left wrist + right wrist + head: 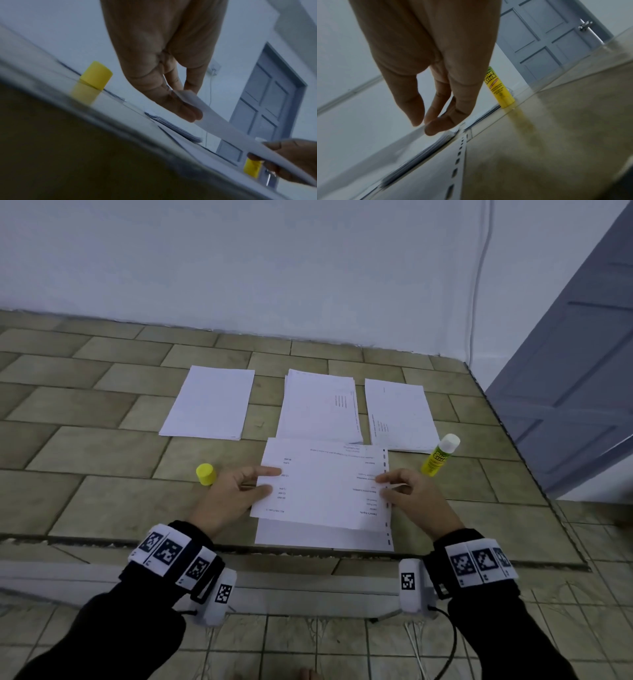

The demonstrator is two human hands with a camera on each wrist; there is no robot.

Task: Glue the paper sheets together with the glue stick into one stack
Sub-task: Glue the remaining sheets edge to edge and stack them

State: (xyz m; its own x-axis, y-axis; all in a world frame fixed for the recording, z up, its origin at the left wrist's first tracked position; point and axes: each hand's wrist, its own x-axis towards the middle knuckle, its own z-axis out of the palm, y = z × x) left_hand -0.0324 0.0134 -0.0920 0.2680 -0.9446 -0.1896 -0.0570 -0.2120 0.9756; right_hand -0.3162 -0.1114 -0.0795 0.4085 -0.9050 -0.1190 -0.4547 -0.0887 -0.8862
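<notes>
Yellow tube (500, 89) label reads "Glue Stick".

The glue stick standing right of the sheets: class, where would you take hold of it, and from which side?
Grip the glue stick round its yellow labelled barrel, coming from the right with the right hand. It stands upright and uncapped on the tiles, its white tip on top, so a low side grip probably keeps the fingers clear of the glue. The paper stacks lie on its left.

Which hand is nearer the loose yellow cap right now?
Left. The left hand, pinching the printed paper sheet's left edge, sits beside the small yellow plastic cap; the right hand holds the opposite edge.
</notes>
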